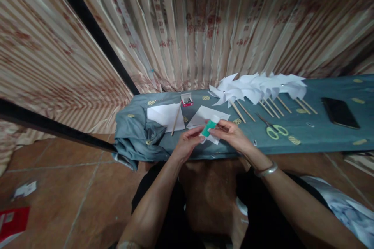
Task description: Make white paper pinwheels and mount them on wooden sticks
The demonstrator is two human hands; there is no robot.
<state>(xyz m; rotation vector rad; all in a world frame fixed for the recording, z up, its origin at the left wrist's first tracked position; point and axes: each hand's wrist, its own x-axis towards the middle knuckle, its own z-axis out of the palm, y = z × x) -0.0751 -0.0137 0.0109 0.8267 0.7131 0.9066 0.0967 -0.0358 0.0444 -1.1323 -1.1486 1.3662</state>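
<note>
A green glue stick [209, 127] with a whitish end is held between my two hands, over a cut sheet of white paper [201, 116] on the cloth-covered bench. My left hand [189, 141] grips its lower end with thumb and fingers. On the upper side, my right hand [230, 132] has its fingers closed on the whitish end. Left of them a wooden stick [176, 118] lies across white sheets [160, 113]. Behind it sits a small red box [187, 100] of metal pins. White paper pinwheels [257, 88] on wooden sticks lie in an overlapping row to the right.
Scissors with pale green handles [272, 129] lie right of my hands, and a black phone [340, 113] is farther right. A striped curtain [198, 27] hangs behind the bench [309, 140]. Dark posts [96, 31] stand at left. A red packet [14, 221] lies on the floor.
</note>
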